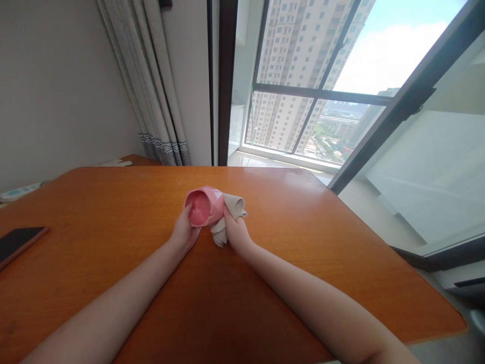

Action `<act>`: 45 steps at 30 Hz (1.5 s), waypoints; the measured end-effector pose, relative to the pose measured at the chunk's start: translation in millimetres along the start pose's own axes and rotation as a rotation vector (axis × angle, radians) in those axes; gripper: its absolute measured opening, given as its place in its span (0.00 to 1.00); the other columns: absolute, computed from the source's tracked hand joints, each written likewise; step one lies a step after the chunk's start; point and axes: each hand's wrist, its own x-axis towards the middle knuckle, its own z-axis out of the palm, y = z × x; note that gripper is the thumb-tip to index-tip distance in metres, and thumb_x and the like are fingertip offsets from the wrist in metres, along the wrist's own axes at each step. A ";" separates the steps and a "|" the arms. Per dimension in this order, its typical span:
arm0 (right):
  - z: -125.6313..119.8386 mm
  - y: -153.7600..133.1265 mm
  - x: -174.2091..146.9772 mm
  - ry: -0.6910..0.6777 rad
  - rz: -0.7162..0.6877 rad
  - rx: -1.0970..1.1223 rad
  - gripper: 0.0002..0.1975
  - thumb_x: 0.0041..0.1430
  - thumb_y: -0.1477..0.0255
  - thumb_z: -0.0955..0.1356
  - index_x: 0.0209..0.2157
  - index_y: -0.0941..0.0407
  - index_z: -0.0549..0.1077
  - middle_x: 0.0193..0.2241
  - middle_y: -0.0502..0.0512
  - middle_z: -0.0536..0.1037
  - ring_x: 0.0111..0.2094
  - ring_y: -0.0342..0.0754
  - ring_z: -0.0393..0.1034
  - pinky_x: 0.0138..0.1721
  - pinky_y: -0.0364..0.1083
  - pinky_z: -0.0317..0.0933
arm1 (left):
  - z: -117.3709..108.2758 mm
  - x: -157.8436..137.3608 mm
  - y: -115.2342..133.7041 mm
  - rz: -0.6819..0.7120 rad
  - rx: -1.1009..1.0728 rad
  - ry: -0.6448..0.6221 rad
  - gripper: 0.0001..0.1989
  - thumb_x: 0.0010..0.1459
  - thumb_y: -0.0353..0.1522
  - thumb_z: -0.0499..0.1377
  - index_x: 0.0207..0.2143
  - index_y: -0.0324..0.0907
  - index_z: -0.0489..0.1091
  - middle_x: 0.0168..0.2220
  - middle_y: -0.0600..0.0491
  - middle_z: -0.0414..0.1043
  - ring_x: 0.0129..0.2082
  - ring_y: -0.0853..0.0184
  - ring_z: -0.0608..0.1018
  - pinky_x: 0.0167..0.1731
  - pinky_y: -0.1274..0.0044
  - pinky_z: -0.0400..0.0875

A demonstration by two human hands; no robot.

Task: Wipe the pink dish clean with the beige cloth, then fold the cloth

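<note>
A pink, faceted, hollow pot [215, 205] is tilted on its side above the table, its round opening turned toward me. My left hand [184, 227] is closed on the pot's left rim, with the thumb inside the opening and the fingers underneath. My right hand [235, 230] grips a bunched light grey cloth [234, 203] and presses it against the right side of the pot. Part of the cloth hangs below the pot. The fingertips of my right hand are hidden behind the cloth and the pot.
The brown wooden table [303, 283] spreads out around my arms. A dark phone [20, 242] lies at its left side. Grey curtains [151, 81] hang beyond the far edge, beside a dark door frame [227, 81] and a large window [303, 91].
</note>
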 end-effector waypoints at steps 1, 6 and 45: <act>0.2 0.3 -0.2 -0.012 -0.012 -0.003 0.23 0.56 0.56 0.63 0.47 0.56 0.73 0.48 0.56 0.75 0.52 0.53 0.67 0.53 0.48 0.60 | 0.1 -0.4 0.5 -0.002 -0.002 0.010 0.09 0.54 0.30 0.57 0.38 0.36 0.71 0.36 0.49 0.75 0.34 0.67 0.76 0.35 0.76 0.72; 0.5 2.5 -1.2 -0.074 0.016 -0.031 0.23 0.57 0.57 0.63 0.46 0.57 0.73 0.46 0.57 0.76 0.50 0.52 0.69 0.52 0.47 0.61 | 2.2 -1.1 4.0 -0.016 -0.016 0.056 0.07 0.54 0.30 0.56 0.34 0.36 0.71 0.32 0.50 0.75 0.31 0.67 0.75 0.33 0.76 0.72; -2.0 6.1 3.2 -0.099 0.067 -0.043 0.22 0.57 0.59 0.64 0.47 0.57 0.74 0.49 0.57 0.74 0.54 0.52 0.66 0.55 0.47 0.58 | 7.9 -3.0 5.0 -0.011 -0.007 0.063 0.05 0.54 0.28 0.56 0.32 0.38 0.71 0.31 0.53 0.74 0.29 0.71 0.74 0.32 0.79 0.70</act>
